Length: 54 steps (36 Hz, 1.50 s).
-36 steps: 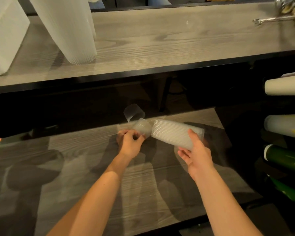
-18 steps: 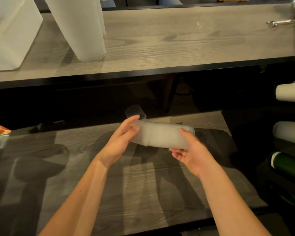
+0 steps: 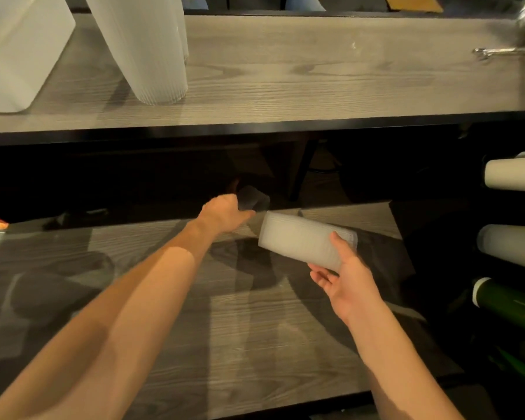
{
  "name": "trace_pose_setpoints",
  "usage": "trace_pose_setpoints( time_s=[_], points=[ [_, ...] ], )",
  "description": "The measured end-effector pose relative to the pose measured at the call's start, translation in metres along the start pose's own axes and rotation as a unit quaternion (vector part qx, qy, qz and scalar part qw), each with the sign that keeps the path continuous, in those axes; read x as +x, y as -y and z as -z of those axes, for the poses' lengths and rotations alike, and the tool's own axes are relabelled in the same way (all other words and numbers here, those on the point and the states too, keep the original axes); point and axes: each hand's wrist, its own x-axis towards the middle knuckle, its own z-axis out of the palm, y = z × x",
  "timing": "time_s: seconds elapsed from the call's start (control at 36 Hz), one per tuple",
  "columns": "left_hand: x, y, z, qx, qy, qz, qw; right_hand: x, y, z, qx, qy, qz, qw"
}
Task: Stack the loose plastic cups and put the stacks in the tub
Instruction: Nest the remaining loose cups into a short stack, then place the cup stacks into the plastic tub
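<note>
— Head view, left side: what has the left hand got?
— Seemingly a loose clear cup, gripped at the lower shelf's back edge; dim there.
— Right?
— Right hand clasps a sideways cup stack.

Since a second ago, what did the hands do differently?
The left hand pushed its cup into the stack, let go, and reached back to grip the loose cup at the shelf's rear. The right hand still holds the stack.
</note>
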Motion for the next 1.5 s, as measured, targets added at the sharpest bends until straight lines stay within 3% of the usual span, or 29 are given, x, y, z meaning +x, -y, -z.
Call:
trace_pose_setpoints(
  time_s=[0.08,0.22,0.31,0.36,0.42,0.5,0.69,0.89,0.94,1.08,1.25,1.42,1.5],
  points=[
    [-0.004,0.005,-0.004,-0.190,0.050,0.019,0.980,0.000,0.001,0.003,0.017,0.000,-0.009,1.000],
    [-0.039,0.013,-0.009,-0.482,0.165,-0.011,0.861,-0.002,0.000,-0.003,0.027,0.015,-0.015,0.999],
    [-0.059,0.011,-0.009,-0.542,0.104,0.003,0.834,-0.002,-0.001,-0.011,0.023,0.018,-0.017,0.999],
    [-0.070,0.009,-0.010,-0.527,0.032,0.029,0.849,-0.004,-0.003,-0.019,0.009,0.019,-0.010,1.000],
    [-0.082,0.005,-0.012,-0.442,-0.008,0.022,0.896,-0.007,-0.006,-0.029,-0.021,0.027,0.005,0.999],
    [-0.104,0.000,-0.016,-0.356,-0.002,0.025,0.934,-0.014,-0.009,-0.043,-0.061,0.046,0.032,0.997],
    [-0.138,0.014,0.007,-0.450,-0.040,0.058,0.890,-0.042,-0.005,-0.073,-0.190,0.100,0.166,0.962],
    [-0.165,0.026,0.038,-0.569,-0.021,0.005,0.822,-0.077,0.003,-0.112,-0.264,0.132,0.301,0.907],
    [-0.174,0.025,0.048,-0.577,-0.018,-0.023,0.816,-0.089,0.007,-0.125,-0.283,0.161,0.320,0.890],
    [-0.194,0.018,0.082,-0.572,-0.024,-0.085,0.816,-0.120,0.024,-0.149,-0.302,0.240,0.337,0.859],
    [-0.208,0.013,0.133,-0.459,-0.086,-0.156,0.870,-0.149,0.045,-0.174,-0.303,0.250,0.365,0.844],
    [-0.224,0.000,0.183,-0.390,-0.111,-0.217,0.888,-0.171,0.061,-0.197,-0.269,0.244,0.385,0.848],
    [-0.228,-0.006,0.206,-0.397,-0.081,-0.224,0.887,-0.181,0.071,-0.209,-0.264,0.240,0.393,0.847]
  ],
)
